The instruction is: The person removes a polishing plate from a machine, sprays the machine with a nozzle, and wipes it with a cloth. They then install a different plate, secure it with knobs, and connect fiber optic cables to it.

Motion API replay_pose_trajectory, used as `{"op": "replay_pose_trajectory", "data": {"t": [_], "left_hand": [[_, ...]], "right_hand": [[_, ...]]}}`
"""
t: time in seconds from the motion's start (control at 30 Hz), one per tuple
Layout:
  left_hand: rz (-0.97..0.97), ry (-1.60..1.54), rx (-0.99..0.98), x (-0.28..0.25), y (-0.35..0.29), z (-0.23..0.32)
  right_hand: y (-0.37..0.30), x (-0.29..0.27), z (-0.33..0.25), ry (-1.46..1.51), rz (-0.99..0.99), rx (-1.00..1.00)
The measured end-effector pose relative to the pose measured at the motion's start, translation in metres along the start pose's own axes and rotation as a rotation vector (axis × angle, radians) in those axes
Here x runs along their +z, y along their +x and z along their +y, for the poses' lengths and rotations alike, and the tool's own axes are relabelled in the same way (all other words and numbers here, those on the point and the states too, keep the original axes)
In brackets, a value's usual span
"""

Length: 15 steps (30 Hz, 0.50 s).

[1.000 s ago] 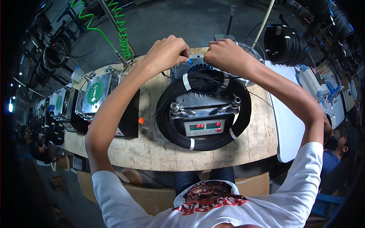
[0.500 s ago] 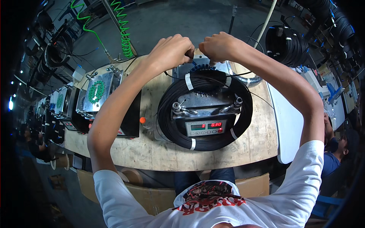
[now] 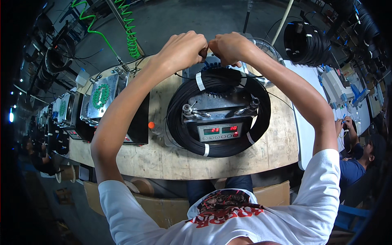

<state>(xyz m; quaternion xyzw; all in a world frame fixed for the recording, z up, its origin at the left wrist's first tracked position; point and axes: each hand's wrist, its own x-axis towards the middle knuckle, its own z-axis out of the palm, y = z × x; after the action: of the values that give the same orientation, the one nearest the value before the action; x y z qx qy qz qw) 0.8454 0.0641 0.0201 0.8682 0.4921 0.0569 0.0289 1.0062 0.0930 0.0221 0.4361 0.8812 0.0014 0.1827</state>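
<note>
Both my arms reach past a coil of black cable (image 3: 177, 118), bound with white tape, to the far side of a small machine. My left hand (image 3: 184, 50) is closed, thumb and fingers pinched together. Beside it, with a narrow gap, my right hand (image 3: 231, 47) has its fingers curled downward. What either hand pinches is hidden behind the fingers. Just below them, a ring of blue connectors (image 3: 213, 65) sits on a metal plate (image 3: 220, 107) with clamp handles at its near corners. The coil rests around the machine's lit display panel (image 3: 220, 131).
A second machine with a ring of green connectors (image 3: 101, 96) stands left on the wooden table (image 3: 163, 163). An orange-capped bottle (image 3: 152, 125) lies between them. Green coiled hoses (image 3: 131, 36) hang beyond. At right are a white table (image 3: 304, 122), hanging cable coils (image 3: 304, 43) and a co-worker (image 3: 353, 163).
My hands stay over the connectors, the right one slightly closer to the left. The view has shifted a little, and the panel reading differs. The co-worker's hands at right show more.
</note>
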Motion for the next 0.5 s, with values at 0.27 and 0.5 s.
{"op": "replay_pose_trajectory", "data": {"t": [0.27,0.5], "left_hand": [[0.014,0.001,0.007,0.001,0.001,0.004],[0.046,0.073,0.127,0.007,0.004,0.006]], "right_hand": [[0.013,0.01,0.011,-0.015,-0.036,-0.04],[-0.003,0.01,0.038,0.296,-0.093,-0.066]]}}
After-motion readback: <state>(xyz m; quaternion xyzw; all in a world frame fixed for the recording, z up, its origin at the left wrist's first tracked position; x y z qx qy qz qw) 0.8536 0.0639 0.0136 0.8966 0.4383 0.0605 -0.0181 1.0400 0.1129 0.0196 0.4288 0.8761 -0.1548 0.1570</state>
